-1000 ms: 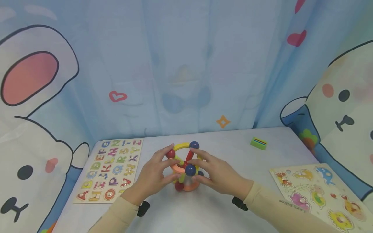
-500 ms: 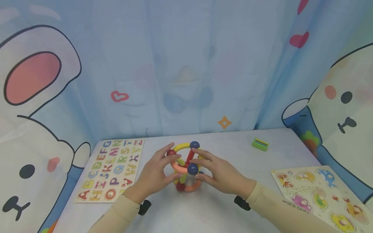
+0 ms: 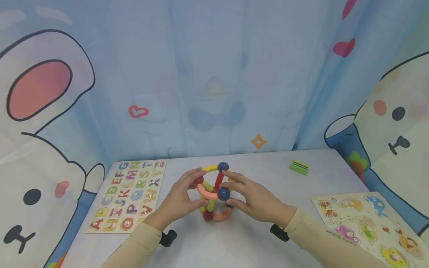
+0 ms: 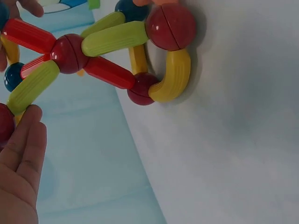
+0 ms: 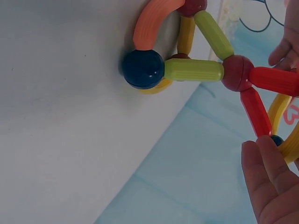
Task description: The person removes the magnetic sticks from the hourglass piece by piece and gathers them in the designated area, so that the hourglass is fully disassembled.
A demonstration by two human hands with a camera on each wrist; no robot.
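A magnetic ball-and-rod structure [image 3: 207, 192] stands on the table between both hands in the head view. Its upper and lower rings meet at a central red ball [image 4: 69, 53] through straight green and red rods. My left hand [image 3: 178, 199] grips the upper ring at its left red ball [image 3: 199, 180], partly covering that ball. On the other side, my right hand [image 3: 256, 197] holds the ring by the front blue ball [image 3: 223, 194], thumb below and fingers above. The lower ring, with a blue ball [image 5: 143, 69] and peach arc [image 5: 154, 23], rests on the tabletop.
An alphabet puzzle board [image 3: 112, 203] lies at the left. At the right is an animal puzzle board [image 3: 360, 208], partly under the right sleeve. A small green striped block [image 3: 299, 167] sits at the back right. A printed blue curtain [image 3: 214, 74] hangs behind the table.
My left fingers have shifted slightly inward over the red ball, uncovering more of the front peach arc. The upper ring's front blue ball has moved a little right. Both hands stay on the structure.
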